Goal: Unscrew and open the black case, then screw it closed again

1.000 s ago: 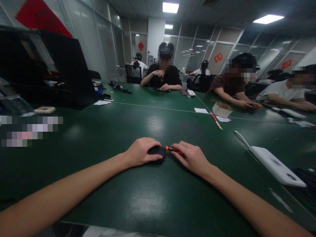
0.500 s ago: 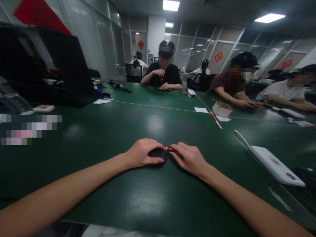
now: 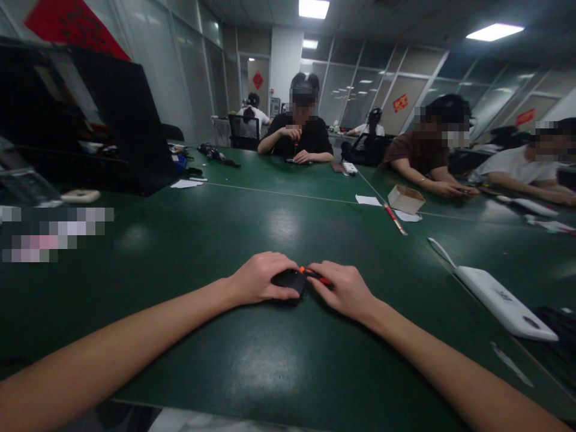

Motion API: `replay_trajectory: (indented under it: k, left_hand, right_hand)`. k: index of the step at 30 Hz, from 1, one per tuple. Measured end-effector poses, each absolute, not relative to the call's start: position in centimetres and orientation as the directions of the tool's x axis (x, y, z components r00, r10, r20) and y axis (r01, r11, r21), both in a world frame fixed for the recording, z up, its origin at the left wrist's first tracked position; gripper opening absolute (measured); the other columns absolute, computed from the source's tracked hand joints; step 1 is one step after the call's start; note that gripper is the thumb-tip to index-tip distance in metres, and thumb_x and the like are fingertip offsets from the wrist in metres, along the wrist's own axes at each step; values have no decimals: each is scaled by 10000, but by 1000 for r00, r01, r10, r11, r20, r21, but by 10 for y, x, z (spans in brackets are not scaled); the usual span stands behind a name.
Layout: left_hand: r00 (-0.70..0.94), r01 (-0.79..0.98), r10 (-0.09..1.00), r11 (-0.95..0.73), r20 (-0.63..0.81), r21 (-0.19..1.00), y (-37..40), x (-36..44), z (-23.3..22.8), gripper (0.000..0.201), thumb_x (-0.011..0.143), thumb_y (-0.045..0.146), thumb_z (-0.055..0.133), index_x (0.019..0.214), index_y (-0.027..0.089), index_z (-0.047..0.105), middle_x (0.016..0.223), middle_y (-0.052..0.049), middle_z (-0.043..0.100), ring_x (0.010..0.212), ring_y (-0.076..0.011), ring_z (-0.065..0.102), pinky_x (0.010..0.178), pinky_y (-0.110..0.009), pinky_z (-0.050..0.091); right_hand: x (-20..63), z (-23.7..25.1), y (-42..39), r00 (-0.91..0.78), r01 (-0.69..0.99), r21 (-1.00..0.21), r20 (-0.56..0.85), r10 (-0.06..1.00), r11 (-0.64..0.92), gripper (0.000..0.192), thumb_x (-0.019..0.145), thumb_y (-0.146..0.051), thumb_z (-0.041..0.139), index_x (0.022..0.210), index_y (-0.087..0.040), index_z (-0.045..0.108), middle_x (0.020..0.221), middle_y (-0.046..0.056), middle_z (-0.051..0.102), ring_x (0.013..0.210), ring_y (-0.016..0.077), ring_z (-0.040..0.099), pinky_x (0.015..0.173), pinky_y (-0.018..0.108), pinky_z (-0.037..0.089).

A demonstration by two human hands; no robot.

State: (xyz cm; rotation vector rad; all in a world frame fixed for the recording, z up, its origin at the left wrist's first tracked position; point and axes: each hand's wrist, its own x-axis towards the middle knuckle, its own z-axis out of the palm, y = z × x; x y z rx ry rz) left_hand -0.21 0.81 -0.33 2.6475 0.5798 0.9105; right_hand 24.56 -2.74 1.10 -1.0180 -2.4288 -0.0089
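Note:
On the dark green table (image 3: 270, 360), my left hand (image 3: 256, 279) is closed over a small black device (image 3: 290, 279), pressing it flat on the surface. My right hand (image 3: 344, 289) grips a thin orange-and-black tool (image 3: 315, 275) whose tip meets the right end of the black device. Most of both objects is hidden under my fingers. My forearms reach in from the bottom corners.
A white power strip (image 3: 499, 300) lies at the right. A small cardboard box (image 3: 405, 199), paper slips and a red pen (image 3: 395, 219) sit further back. A black open case (image 3: 112, 120) stands at the left. Several people sit working along the far and right sides.
My right hand has shifted slightly left, bringing the orange tool closer against the black device. My left hand stays in place.

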Motion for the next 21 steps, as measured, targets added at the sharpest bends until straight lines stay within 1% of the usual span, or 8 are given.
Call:
replay_trajectory:
  k: [2, 3, 5, 8, 11, 14, 17, 21]
  left_hand:
    - [723, 284, 455, -882, 520, 377, 8, -2, -3, 513, 830, 550, 660, 1146, 147, 631, 1065, -113, 723, 956, -239, 670, 852, -350, 485]
    - [725, 286, 451, -885, 521, 368, 8, -2, -3, 513, 827, 554, 662, 1141, 149, 634, 1064, -113, 725, 953, -240, 673, 849, -352, 485]
    - [727, 287, 441, -892, 527, 350, 8, -2, -2, 512, 822, 557, 667, 1130, 150, 638, 1062, -114, 729, 948, -241, 678, 842, -354, 485]
    - [725, 286, 438, -893, 532, 346, 7, -2, -1, 505, 823, 547, 673, 1130, 148, 634, 1076, -114, 728, 964, -241, 682, 850, -357, 486]
    - [716, 285, 446, -889, 538, 358, 7, -2, -1, 494, 827, 544, 668, 1135, 160, 628, 1115, -118, 720, 1015, -244, 675, 890, -368, 483]
    - [706, 287, 453, -886, 545, 365, 6, -2, 0, 479, 827, 534, 672, 1125, 162, 628, 1123, -121, 717, 1033, -244, 669, 905, -371, 484]
    - [708, 284, 441, -893, 551, 350, 5, -2, 1, 472, 825, 525, 678, 1119, 158, 631, 1117, -123, 717, 1035, -245, 668, 899, -370, 487]
    - [691, 277, 449, -889, 567, 366, 4, -2, 2, 456, 829, 509, 683, 1121, 162, 630, 1109, -115, 717, 1036, -238, 664, 906, -364, 487]
  right_hand:
    - [242, 13, -26, -573, 630, -363, 380, 727, 686, 232, 971, -299, 523, 1073, -173, 690, 946, 80, 745, 808, 196, 691, 747, 293, 519]
    - [241, 14, -24, -569, 615, -429, 340, 749, 662, 225, 970, -294, 525, 1066, -182, 695, 960, 70, 750, 822, 194, 696, 763, 297, 523]
    - [240, 16, -23, -575, 601, -490, 282, 768, 631, 221, 969, -292, 528, 1060, -190, 701, 958, 56, 755, 818, 188, 700, 763, 297, 526]
    - [244, 17, -21, -588, 594, -463, 308, 748, 658, 220, 965, -300, 541, 1066, -178, 694, 969, 66, 746, 836, 187, 691, 780, 300, 524]
    - [253, 18, -18, -633, 607, -333, 347, 692, 722, 240, 978, -302, 518, 1097, -163, 674, 959, 90, 717, 838, 198, 665, 773, 316, 519]
    - [261, 17, -16, -699, 598, -221, 328, 636, 770, 255, 991, -281, 486, 1144, -162, 651, 1009, 110, 691, 889, 213, 647, 784, 334, 518]
    - [262, 15, -15, -691, 586, -222, 365, 624, 779, 244, 994, -257, 481, 1166, -173, 633, 1063, 113, 682, 934, 216, 643, 818, 345, 522]
    - [257, 13, -17, -640, 578, -306, 404, 653, 756, 217, 995, -258, 495, 1150, -188, 630, 1029, 95, 685, 907, 201, 648, 821, 338, 525]
